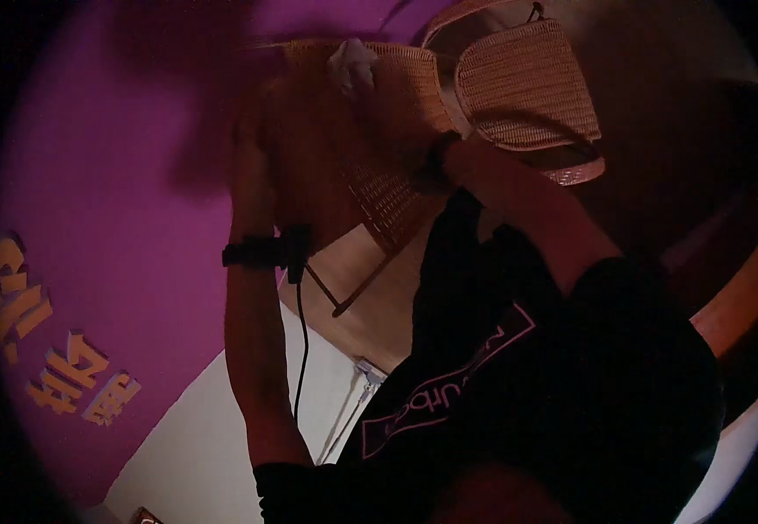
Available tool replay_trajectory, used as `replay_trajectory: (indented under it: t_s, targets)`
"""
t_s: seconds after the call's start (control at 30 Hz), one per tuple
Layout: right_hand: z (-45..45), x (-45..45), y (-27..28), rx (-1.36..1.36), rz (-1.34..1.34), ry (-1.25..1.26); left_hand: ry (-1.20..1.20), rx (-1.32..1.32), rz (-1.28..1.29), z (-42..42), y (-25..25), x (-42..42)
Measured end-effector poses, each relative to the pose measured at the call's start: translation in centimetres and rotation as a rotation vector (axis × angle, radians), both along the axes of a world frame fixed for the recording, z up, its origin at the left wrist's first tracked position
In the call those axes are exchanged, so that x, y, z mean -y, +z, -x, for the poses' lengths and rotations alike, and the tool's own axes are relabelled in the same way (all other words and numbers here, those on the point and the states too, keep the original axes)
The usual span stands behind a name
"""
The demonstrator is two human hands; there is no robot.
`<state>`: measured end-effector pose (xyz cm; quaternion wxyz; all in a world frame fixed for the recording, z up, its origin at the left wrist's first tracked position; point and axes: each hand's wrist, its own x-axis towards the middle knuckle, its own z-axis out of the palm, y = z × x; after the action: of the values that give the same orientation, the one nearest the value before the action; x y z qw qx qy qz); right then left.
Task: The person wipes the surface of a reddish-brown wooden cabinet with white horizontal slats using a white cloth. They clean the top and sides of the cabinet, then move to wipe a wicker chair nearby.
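The picture is dark and blurred around both hands. My left hand, at the end of the raised forearm, is in deep shadow beside a woven wicker piece of furniture. My right hand reaches over the same wicker piece, with a dark band at its wrist. A crumpled pale cloth or tissue lies near the wicker's far edge, between and beyond the hands. Neither hand's fingers can be made out, nor whether they hold anything. A black device with a hanging cable is strapped to my left forearm.
A wicker chair with curved arms stands at the upper right. A purple wall with raised characters fills the left. A thin metal leg shows below the wicker. What looks like a flat mop is at the lower middle.
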<state>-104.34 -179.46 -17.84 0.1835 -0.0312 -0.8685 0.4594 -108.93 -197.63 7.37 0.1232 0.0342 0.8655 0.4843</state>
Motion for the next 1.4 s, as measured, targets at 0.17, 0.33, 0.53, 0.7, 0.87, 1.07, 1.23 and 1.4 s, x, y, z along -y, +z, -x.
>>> replay_trajectory:
  t_s: [0.17, 0.33, 0.53, 0.7, 0.87, 1.07, 1.23, 1.4]
  targets:
    - [-13.1, 0.7, 2.3, 0.008, 0.036, 0.162, 0.002, -0.141, 0.417, -1.1, 0.8, -3.0]
    - [-18.7, 2.5, 2.5, 0.147, 0.343, 0.226, -0.072, -0.134, 0.400, -2.7, 1.0, -3.6]
    - [-14.7, 6.1, -8.4, 0.131, -0.264, -0.123, -0.085, -0.167, 0.456, -2.0, 1.7, -3.3]
    - [-16.4, 5.3, -18.7, 0.540, -0.526, -0.068, -0.080, -0.276, 0.351, -4.9, 2.7, -8.0]
    - [-17.3, 7.2, -19.3, 0.562, -0.281, -0.308, -0.060, -0.283, 0.527, -3.0, 0.9, -1.8]
    - [-4.9, 2.1, -19.8, 0.560, 0.400, -0.460, -0.101, -0.316, 0.584, -4.3, 3.2, -7.6]
    - [7.6, 1.5, -12.0, 0.366, 0.520, -0.995, -0.092, -0.274, 0.448, -2.7, 1.7, -4.8]
    - [7.1, 1.8, -9.0, 0.217, 0.205, -0.740, -0.028, -0.216, 0.460, -2.4, 1.1, -4.1]
